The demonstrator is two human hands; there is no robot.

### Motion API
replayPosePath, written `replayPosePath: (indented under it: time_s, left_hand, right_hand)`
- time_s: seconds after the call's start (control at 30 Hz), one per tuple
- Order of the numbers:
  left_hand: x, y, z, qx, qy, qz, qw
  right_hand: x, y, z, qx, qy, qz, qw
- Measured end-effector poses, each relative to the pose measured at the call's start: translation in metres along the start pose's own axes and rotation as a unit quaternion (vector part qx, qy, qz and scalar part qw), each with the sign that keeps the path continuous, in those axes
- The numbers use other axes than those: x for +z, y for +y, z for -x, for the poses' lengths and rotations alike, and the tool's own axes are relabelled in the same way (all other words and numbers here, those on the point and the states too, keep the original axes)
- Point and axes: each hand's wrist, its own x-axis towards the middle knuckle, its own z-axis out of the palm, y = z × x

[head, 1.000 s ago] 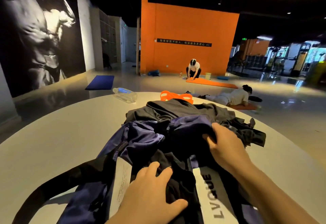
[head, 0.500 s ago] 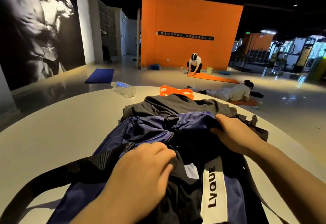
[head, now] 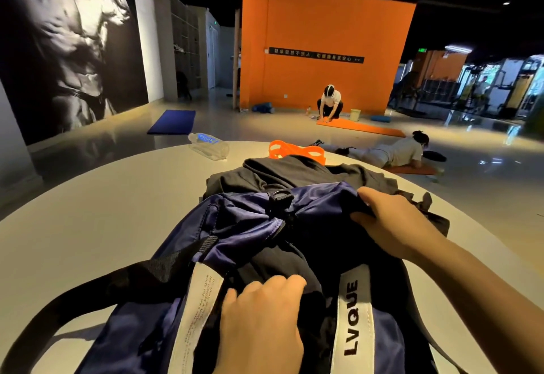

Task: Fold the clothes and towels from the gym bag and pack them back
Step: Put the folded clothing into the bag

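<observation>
Gym bag lies on the surface. Your right hand fingers grip its far rim; your left hand fingers press, curled, on black clothes inside.

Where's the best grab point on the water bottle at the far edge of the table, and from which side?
Grip the water bottle round its clear body just below the blue label, coming down from above with the hand across its length. It lies on its side near the table rim, cap end pointing far-left, with open surface around it. That makes a top-down wrap probably the easiest; the narrow cap end offers less hold.
</observation>
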Motion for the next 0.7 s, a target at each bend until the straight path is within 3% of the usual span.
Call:
replayPosePath:
  time_s: [0.13, 0.2, 0.27, 0.33, 0.4, 0.5, 0.53, 0.57, 0.7]
  left_hand:
    - [0.012, 0.017, 0.009, 0.172, 0.053, 0.051, 0.982]
    - [0.019, 0.015, 0.016, 0.2, 0.09, 0.057, 0.974]
    - [0.013, 0.002, 0.025, 0.146, 0.135, 0.094, 0.975]
    - [0.012, -0.019, 0.029, 0.049, 0.147, 0.056, 0.986]
    - [0.019, -0.034, 0.032, -0.033, 0.078, -0.023, 0.996]
    - [0.006, -0.036, 0.034, -0.079, -0.013, -0.047, 0.996]
    - [-0.002, -0.034, 0.032, -0.089, -0.003, -0.03, 0.996]
    - [0.001, -0.039, 0.034, -0.054, 0.065, -0.02, 0.996]
    - [-0.012, -0.035, 0.033, -0.032, 0.082, 0.051, 0.995]
  right_hand:
    - [0.003, 0.004, 0.012, 0.008, -0.007, -0.019, 1.0]
    - [0.008, 0.006, 0.026, 0.013, -0.043, -0.052, 0.998]
    - [0.016, 0.007, 0.043, 0.015, -0.045, -0.067, 0.997]
    - [0.027, 0.006, 0.06, 0.023, -0.027, -0.079, 0.996]
    - [0.039, 0.001, 0.072, 0.037, -0.027, -0.102, 0.994]
    - [0.046, 0.001, 0.075, 0.031, -0.03, -0.137, 0.99]
    - [0.043, 0.004, 0.073, 0.027, -0.023, -0.153, 0.988]
    - [0.037, 0.006, 0.072, 0.029, -0.021, -0.174, 0.984]
    - [0.004, 0.012, 0.07, 0.048, -0.045, -0.3, 0.952]
